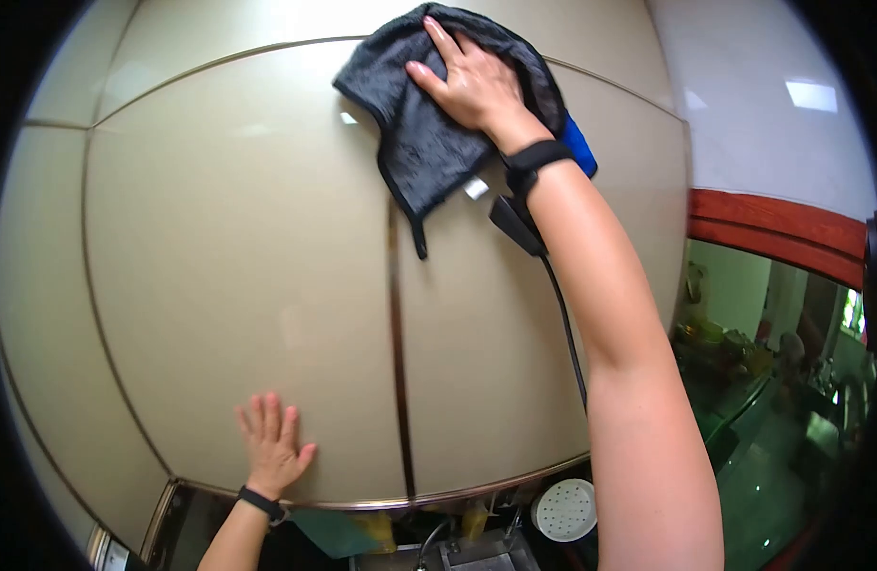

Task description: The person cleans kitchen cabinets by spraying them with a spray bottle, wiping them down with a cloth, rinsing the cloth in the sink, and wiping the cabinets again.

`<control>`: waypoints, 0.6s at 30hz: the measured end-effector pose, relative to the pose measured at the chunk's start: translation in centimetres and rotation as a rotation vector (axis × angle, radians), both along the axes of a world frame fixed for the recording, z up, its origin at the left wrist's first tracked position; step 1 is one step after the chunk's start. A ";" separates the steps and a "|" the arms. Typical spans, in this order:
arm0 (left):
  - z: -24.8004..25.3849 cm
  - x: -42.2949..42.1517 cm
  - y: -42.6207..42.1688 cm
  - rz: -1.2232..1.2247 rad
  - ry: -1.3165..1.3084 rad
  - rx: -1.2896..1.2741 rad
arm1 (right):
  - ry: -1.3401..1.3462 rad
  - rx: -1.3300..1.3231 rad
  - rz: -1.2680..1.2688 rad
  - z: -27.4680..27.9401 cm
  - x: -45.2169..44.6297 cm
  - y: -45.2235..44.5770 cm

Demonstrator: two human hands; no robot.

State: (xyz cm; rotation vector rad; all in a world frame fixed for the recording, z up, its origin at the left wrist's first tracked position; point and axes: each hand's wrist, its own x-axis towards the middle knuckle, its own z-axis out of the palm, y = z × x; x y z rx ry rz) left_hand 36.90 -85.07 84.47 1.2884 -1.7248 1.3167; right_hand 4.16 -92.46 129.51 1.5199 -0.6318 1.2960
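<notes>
A dark grey cleaning cloth (421, 157) with a black border, a hanging loop and a blue patch lies against the upper part of the beige cabinet doors (239, 238). My right hand (472, 81) presses it flat there, fingers spread over the fabric, with a black band around the wrist. Just below that wrist hangs a black device (517, 226) on a cable; what it is attached to is hidden by the arm. Lower left, my left hand (275, 445) rests open on the left door, palm down, holding nothing.
Below the cabinet are a sink (491, 554) with faucets, a white perforated round item (564, 510) and a green board (334, 531). To the right, a red-brown wooden frame (776, 233) borders a window with a green, reflective view.
</notes>
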 end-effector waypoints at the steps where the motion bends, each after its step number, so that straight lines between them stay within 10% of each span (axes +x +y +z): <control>1: -0.2 -0.1 -0.2 -0.020 -0.016 -0.004 | -0.078 0.113 0.032 0.9 -1.3 -0.5; 18: 6.1 -2.7 -2.2 -0.020 -0.115 -0.065 | -0.597 0.324 -0.400 -10.4 -41.7 -11.6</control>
